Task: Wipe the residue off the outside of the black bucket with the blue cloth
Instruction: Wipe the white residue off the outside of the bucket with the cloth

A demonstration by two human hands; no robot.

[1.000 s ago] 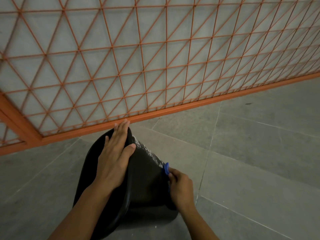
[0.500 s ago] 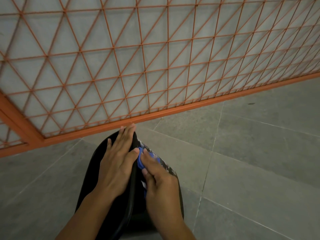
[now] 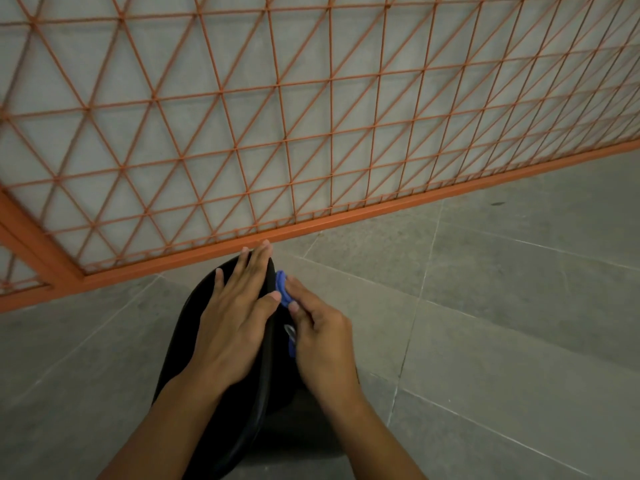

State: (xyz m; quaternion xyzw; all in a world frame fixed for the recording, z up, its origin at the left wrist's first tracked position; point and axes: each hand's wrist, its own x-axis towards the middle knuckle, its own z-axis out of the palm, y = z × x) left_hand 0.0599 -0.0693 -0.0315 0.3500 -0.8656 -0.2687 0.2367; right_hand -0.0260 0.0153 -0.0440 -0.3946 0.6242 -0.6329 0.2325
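One black bucket (image 3: 194, 327) lies tilted on its side in the lower middle of the frame, its opening turned toward the lower left and its outer wall facing right. It looks like a thin plastic bucket, so I judge it light and a little flexible; its smooth wall is probably slippery, and it can roll or slide on the floor when it is rubbed. For this reason it is better to hold it at the rim, where the plastic is stiffer.

The left hand (image 3: 235, 323) rests flat on the rim and upper side of the bucket, with fingers straight and spread, pointing to the top of the frame; it presses the bucket and does not curl around it. Just to the right, the right hand (image 3: 322, 344) has curled fingers which pinch the blue cloth (image 3: 282, 289) against the outer wall. Only a small part of the cloth shows above the fingers. The cloth looks soft and easily bunched. A small pale mark shows on the wall under this hand; I cannot tell if it is residue.

Around them is a grey tiled floor (image 3: 502, 306), and an orange mesh fence (image 3: 311, 116) fills the upper part of the frame.
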